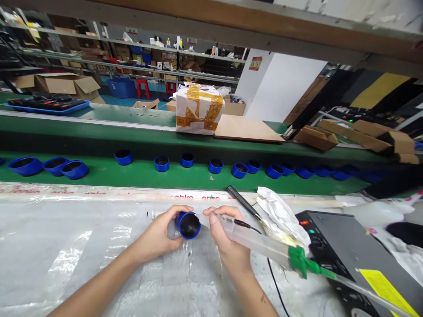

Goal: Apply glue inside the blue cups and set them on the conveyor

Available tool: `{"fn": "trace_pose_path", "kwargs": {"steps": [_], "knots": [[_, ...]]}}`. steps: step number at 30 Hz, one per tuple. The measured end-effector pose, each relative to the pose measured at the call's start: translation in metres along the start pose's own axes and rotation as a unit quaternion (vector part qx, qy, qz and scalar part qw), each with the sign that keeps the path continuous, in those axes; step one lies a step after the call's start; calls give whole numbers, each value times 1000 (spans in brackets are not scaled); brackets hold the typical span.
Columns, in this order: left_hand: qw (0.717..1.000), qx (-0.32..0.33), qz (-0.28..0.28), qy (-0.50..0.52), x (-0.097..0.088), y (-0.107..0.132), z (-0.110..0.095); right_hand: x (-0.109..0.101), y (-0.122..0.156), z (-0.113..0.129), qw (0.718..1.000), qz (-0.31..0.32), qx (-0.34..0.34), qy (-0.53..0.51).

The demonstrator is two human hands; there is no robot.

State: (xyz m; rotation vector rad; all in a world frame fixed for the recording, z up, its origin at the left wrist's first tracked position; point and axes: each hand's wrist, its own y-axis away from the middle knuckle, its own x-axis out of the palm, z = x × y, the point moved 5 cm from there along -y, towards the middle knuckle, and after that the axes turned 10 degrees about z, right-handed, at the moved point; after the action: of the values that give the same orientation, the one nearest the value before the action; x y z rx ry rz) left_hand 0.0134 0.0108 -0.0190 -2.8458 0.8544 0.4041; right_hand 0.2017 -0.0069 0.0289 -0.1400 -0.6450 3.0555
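Observation:
My left hand (pixel 159 235) is closed around a round blue cup-like part (pixel 189 226), its dark inside tilted towards me. In my right hand (pixel 230 248) lies a translucent dispensing syringe (pixel 266 247) with a green cap (pixel 297 260) and an air hose behind it. A small switch with a black cable (pixel 243 223) runs along the syringe under my fingers. The syringe's tip points at the right rim of the blue part; whether they touch I cannot tell.
Several similar blue parts stand in a row on the green conveyor (pixel 102 176). A black-handled tool (pixel 243 201) and crumpled white paper (pixel 280 215) lie beyond my right hand. A dark dispenser box (pixel 350 237) occupies the right. A taped carton (pixel 200 108) sits on the far ledge.

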Motion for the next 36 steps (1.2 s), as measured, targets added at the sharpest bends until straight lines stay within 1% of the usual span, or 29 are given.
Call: {"fn": "trace_pose_path", "kwargs": {"steps": [9, 14, 24, 29, 36], "knots": [[1000, 3, -5, -5, -1, -1, 1, -2, -1, 5, 1000, -16, 2, 14], [1000, 1, -5, -6, -1, -1, 2, -3, -1, 7, 1000, -9, 7, 29], [1000, 4, -19, -9, -2, -1, 1, -4, -2, 15, 998, 9, -12, 57], [1000, 7, -8, -19, -2, -1, 0, -6, -2, 16, 996, 16, -1, 85], [1000, 2, -14, -22, -3, 0, -3, -8, -1, 14, 992, 31, 23, 120]]}}
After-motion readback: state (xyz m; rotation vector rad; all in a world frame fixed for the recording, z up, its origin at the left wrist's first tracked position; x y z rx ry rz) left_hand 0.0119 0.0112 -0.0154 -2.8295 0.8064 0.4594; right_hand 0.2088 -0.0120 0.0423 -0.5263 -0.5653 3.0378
